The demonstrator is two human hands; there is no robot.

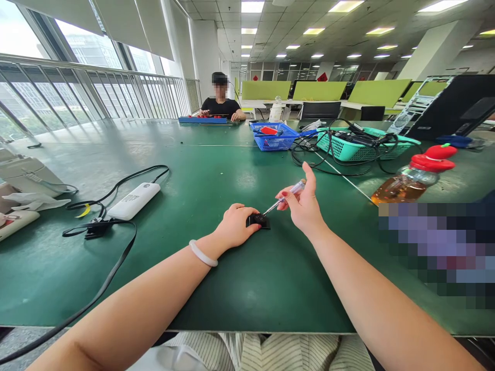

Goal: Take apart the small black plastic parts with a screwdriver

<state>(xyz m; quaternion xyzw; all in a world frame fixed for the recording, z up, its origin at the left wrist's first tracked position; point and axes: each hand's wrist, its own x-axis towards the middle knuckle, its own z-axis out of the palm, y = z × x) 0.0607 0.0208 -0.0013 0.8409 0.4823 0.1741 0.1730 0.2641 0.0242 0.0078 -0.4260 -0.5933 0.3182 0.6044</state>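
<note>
My left hand [235,224] is closed over a small black part [260,221] that lies on the green table [240,278], pinning it down; a white bangle sits on that wrist. My right hand [302,204] pinches a clear-handled screwdriver [285,197], held slanted with its metal tip touching the top of the black part.
A white power bank [133,200] with black cables [101,224] lies to the left. At the right is a tipped bottle with a red cap [414,178]. Farther back stand a blue basket [274,136] and a teal basket of cables [359,144]. Another person [220,106] sits at the far end.
</note>
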